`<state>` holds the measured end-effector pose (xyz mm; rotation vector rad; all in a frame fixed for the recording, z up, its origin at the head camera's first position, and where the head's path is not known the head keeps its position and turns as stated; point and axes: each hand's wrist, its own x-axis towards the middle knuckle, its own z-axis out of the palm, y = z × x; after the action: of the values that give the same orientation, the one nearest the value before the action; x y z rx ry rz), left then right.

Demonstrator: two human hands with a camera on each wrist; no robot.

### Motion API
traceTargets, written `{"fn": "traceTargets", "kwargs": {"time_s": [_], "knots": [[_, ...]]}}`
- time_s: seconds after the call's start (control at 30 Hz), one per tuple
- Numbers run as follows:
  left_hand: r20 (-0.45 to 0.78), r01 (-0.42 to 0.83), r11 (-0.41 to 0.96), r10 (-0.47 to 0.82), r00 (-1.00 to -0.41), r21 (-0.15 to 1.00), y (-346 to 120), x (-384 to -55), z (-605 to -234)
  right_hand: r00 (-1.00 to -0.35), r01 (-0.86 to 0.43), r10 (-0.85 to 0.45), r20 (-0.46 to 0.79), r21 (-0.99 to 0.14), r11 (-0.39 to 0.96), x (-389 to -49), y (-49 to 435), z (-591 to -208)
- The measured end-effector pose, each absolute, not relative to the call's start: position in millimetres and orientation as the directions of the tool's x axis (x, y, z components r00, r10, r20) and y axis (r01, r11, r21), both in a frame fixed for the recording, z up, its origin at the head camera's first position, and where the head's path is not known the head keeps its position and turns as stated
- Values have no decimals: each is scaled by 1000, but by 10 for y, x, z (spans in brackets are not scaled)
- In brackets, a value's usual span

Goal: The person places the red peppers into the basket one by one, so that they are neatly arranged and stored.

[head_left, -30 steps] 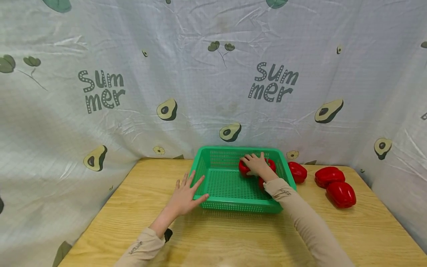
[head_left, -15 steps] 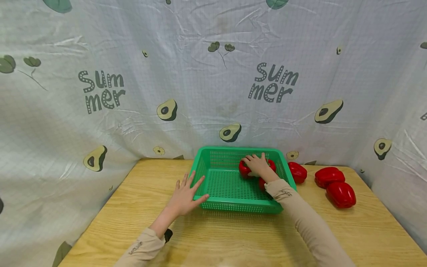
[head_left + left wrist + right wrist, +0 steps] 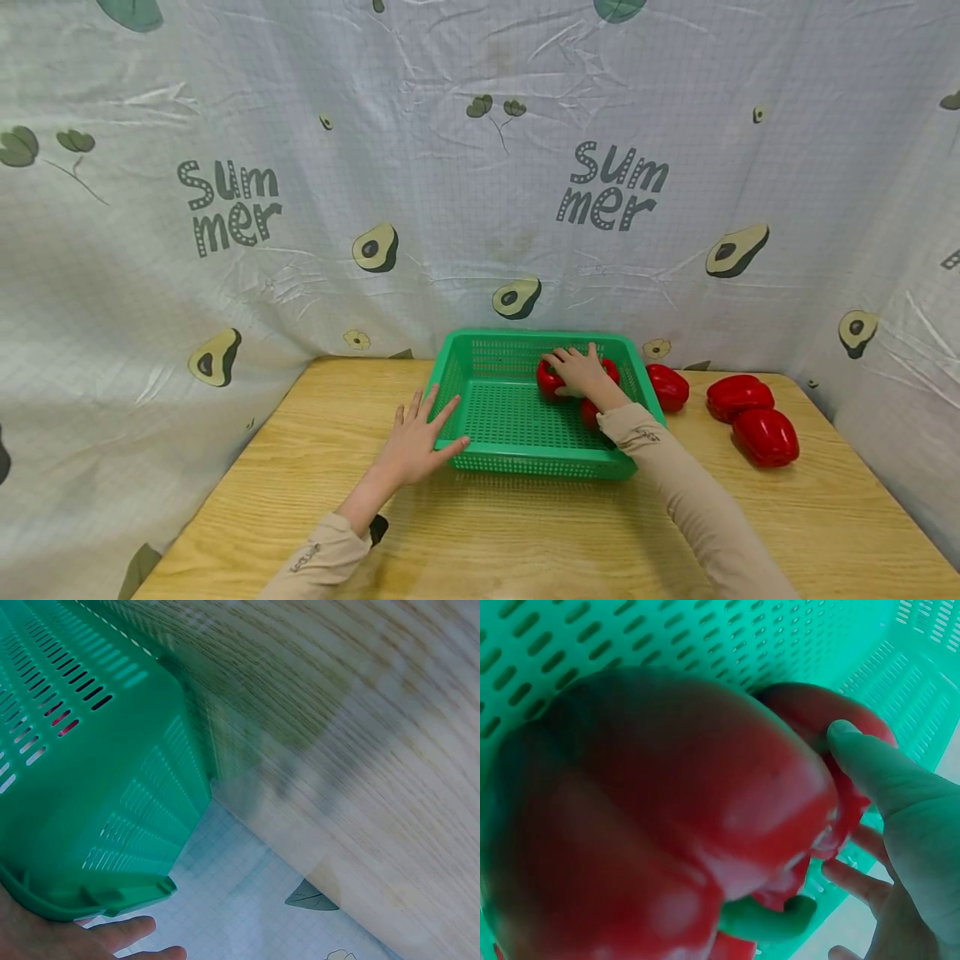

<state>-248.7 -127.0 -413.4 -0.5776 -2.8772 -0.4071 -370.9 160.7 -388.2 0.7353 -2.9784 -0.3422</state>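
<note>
Basket of green plastic stands on the table, and I look at its far right part. Inside there, the right hand holds a red pepper, with thumb on one side and fingers on the other. This pepper lies under the hand, toward the middle of the basket; its long axis I cannot tell, because the hand covers much. The left hand is farther from it, at the left rim of the basket, with fingers spread wide. The pepper looks smooth, shiny and rounded. Other peppers show beside it in the basket, and three more peppers lie right of the basket.
</note>
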Motion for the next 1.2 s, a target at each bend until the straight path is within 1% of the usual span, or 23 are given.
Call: {"fn": "traceTargets", "kwargs": {"time_s": [0.33, 0.4, 0.6, 0.73, 1.0, 1.2], "knots": [[217, 394, 888, 347, -912, 237, -1264, -2481, -4141, -873, -477, -485, 43, 128, 869, -3598, 1699, -3689], [207, 390, 889, 346, -915, 239, -1263, -2482, -4146, -868, -484, -493, 54, 126, 866, -3557, 1725, -3635], [206, 391, 888, 347, -915, 240, -1264, -2484, -4146, -846, -502, -520, 113, 160, 850, -3408, 1804, -3496], [214, 393, 888, 346, -913, 240, -1271, -2482, -4128, -817, -526, -554, 159, 186, 830, -3296, 1864, -3445], [223, 397, 888, 349, -910, 232, -1283, -2490, -4130, -760, -575, -608, 231, 199, 794, -3052, 2041, -3458], [230, 403, 883, 351, -907, 242, -1275, -2491, -4142, -730, -590, -627, 272, 211, 779, -2861, 2188, -3501]]}}
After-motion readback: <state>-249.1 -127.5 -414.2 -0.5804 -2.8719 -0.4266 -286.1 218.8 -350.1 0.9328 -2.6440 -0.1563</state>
